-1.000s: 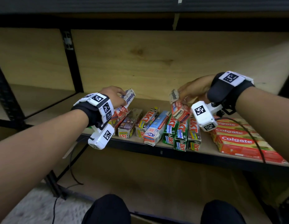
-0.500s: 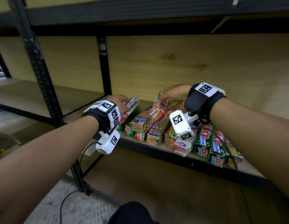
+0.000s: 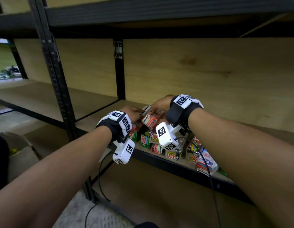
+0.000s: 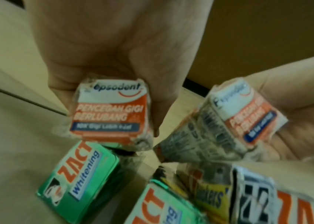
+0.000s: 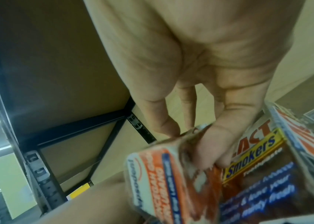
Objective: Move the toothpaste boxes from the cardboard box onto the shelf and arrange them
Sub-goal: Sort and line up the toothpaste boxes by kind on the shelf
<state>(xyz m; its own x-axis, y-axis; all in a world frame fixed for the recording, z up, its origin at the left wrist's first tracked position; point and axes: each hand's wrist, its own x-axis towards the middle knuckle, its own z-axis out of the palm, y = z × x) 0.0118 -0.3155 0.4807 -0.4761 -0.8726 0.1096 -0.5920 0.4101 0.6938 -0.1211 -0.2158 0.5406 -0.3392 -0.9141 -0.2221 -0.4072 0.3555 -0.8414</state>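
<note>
Our left hand (image 4: 114, 50) has its fingers curled round one orange-and-white Pepsodent toothpaste box (image 4: 112, 115), end flap toward the wrist camera, and our right hand (image 5: 200, 75) pinches a second orange-and-white Pepsodent box (image 3: 149, 120) at 3 o'clock of the first, the two nearly touching above the wooden shelf board (image 3: 96, 117). Directly under both, at 6 o'clock, green Zact Whitening cartons (image 4: 79, 177) and a brown Zact Smokers carton (image 5: 256, 153) lie on the board by its black front rail; we cannot see the cardboard source box clearly.
</note>
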